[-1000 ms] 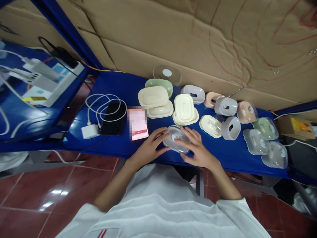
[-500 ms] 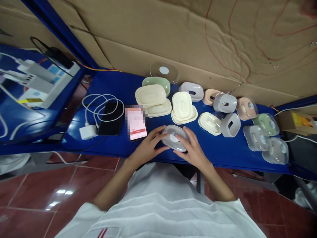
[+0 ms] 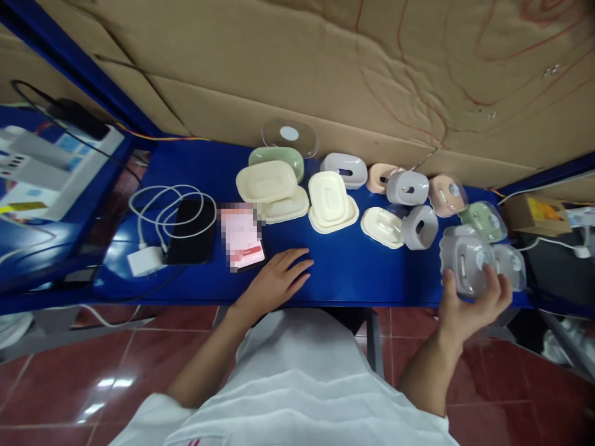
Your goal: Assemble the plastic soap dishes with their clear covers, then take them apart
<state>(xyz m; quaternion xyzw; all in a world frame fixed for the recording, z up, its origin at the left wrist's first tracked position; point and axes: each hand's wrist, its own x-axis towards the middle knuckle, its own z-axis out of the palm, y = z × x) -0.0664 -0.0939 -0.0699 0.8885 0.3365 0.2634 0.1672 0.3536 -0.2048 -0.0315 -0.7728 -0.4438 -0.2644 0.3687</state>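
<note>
My right hand (image 3: pixel 469 303) holds a grey soap box with a clear lid (image 3: pixel 462 263) above the right end of the blue shelf (image 3: pixel 353 272), beside other lidded boxes, one grey (image 3: pixel 511 265) and one green (image 3: pixel 483 220). My left hand (image 3: pixel 276 279) rests flat and open on the shelf near its front edge, just right of a phone with a pink screen (image 3: pixel 242 238). Cream trays (image 3: pixel 267 183), a cream box (image 3: pixel 331 201), a cream base (image 3: pixel 382 226) and grey covers (image 3: pixel 418 226) lie further back.
A black phone (image 3: pixel 190 232) with a white charger and coiled cable (image 3: pixel 146 257) lies at the left. A loose clear lid (image 3: pixel 289 136) leans against the cardboard wall (image 3: pixel 372 74). A small carton (image 3: pixel 534 214) sits at the far right. Red floor tiles lie below.
My right hand carried the lidded grey box from the front middle of the shelf to its right end. My left hand let go and now lies flat on the shelf.
</note>
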